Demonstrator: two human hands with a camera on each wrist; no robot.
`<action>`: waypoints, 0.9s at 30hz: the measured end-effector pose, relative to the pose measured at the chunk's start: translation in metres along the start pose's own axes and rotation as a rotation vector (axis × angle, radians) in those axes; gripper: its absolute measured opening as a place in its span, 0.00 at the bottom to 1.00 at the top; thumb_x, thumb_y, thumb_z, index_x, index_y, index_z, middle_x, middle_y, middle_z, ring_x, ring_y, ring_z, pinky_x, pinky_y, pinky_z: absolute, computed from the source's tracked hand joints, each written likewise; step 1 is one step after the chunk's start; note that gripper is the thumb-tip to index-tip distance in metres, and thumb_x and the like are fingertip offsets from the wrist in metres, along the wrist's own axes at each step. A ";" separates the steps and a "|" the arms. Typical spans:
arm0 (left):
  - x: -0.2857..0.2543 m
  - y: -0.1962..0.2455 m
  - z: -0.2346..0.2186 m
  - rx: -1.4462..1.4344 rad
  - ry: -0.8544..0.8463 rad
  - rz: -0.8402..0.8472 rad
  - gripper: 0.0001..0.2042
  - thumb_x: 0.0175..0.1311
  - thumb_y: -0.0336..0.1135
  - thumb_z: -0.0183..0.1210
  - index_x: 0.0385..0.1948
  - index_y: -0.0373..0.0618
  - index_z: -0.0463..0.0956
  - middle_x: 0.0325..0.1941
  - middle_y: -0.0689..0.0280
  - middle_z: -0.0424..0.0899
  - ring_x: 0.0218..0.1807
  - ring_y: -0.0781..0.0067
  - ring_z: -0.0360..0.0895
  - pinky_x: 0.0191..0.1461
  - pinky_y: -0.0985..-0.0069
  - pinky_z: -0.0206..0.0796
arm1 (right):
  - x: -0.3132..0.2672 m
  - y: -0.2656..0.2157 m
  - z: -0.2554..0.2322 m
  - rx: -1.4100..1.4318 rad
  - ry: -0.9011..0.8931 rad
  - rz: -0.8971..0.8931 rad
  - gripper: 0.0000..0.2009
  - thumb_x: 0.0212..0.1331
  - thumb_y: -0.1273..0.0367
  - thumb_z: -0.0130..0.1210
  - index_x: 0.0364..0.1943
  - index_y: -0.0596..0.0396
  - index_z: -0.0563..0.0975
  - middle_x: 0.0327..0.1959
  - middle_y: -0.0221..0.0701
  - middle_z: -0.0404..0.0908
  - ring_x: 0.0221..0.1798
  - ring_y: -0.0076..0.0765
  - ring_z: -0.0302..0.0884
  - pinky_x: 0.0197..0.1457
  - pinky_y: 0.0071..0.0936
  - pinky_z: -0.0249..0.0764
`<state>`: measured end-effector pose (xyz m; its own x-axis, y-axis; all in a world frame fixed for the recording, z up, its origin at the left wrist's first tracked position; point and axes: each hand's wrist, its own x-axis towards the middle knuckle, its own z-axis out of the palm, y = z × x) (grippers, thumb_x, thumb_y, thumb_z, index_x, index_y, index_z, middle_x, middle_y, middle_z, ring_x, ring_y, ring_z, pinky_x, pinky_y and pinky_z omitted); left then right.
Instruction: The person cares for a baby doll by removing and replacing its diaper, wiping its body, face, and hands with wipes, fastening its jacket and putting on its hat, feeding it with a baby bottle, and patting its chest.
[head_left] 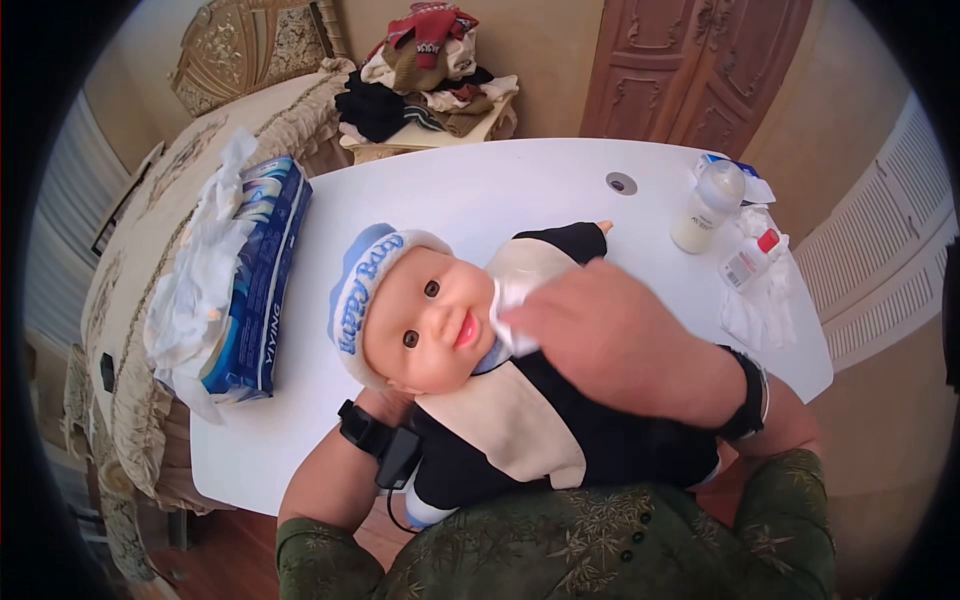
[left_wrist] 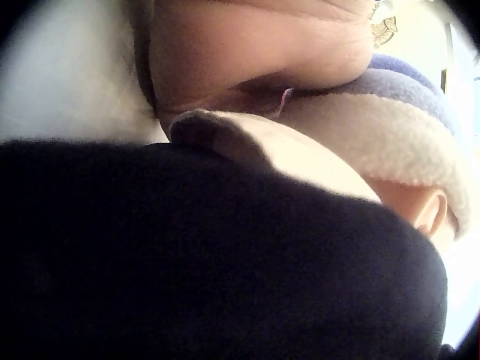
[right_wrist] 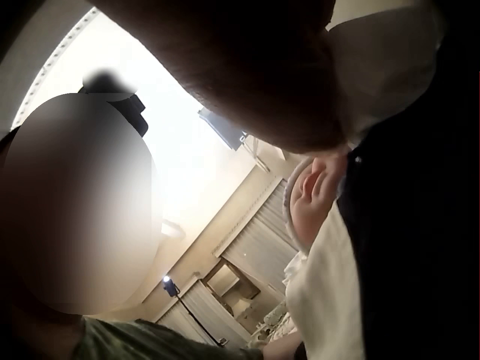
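Observation:
A baby doll (head_left: 430, 325) in a blue and white knit hat (head_left: 352, 290) and a black and cream outfit leans back on the person's left arm, face up. Behind its head the left hand (left_wrist: 259, 49) supports it; in the head view that hand is hidden, and the left wrist view shows its palm side against the hat, fingers out of sight. The right hand (head_left: 620, 340), slightly blurred, pinches a white tissue (head_left: 512, 315) at the doll's chin and collar, just beside its mouth. In the right wrist view the tissue (right_wrist: 386, 67) hangs from the dark underside of that hand.
A blue tissue pack (head_left: 265, 290) with tissues pulled out stands at the table's left edge. On the right are a baby bottle (head_left: 707, 210), a small red-capped bottle (head_left: 750, 262) and crumpled tissues (head_left: 765, 320). Clothes (head_left: 425, 85) lie piled beyond the white table (head_left: 420, 185).

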<state>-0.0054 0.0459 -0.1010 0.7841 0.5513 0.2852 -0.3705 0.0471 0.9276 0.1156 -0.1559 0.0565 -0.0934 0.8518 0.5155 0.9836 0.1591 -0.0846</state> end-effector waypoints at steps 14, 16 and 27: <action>0.000 -0.011 -0.018 -0.312 -0.170 -0.163 0.23 0.68 0.30 0.53 0.64 0.41 0.61 0.67 0.57 0.64 0.65 0.67 0.66 0.68 0.73 0.62 | -0.090 0.104 -0.022 0.080 0.042 0.562 0.10 0.56 0.74 0.50 0.41 0.58 0.78 0.37 0.42 0.79 0.42 0.50 0.76 0.48 0.37 0.72; 0.001 -0.002 -0.017 -0.941 -0.361 -0.325 0.24 0.69 0.28 0.51 0.66 0.40 0.56 0.68 0.58 0.63 0.67 0.70 0.64 0.71 0.75 0.57 | -0.117 0.134 0.003 -0.108 -0.144 0.588 0.12 0.55 0.73 0.51 0.43 0.57 0.79 0.39 0.43 0.80 0.45 0.51 0.76 0.50 0.38 0.72; 0.000 -0.014 -0.023 -0.724 -0.399 -0.139 0.24 0.69 0.30 0.52 0.65 0.40 0.57 0.68 0.58 0.62 0.67 0.67 0.62 0.71 0.73 0.59 | -0.089 0.145 -0.009 -0.018 -0.618 0.646 0.14 0.55 0.69 0.54 0.45 0.58 0.78 0.43 0.43 0.79 0.48 0.50 0.76 0.54 0.37 0.72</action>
<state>-0.0113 0.0643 -0.1198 0.9132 0.1713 0.3699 -0.3790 0.6910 0.6156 0.2678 -0.2133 0.0054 0.4188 0.8900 -0.1804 0.8747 -0.4487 -0.1831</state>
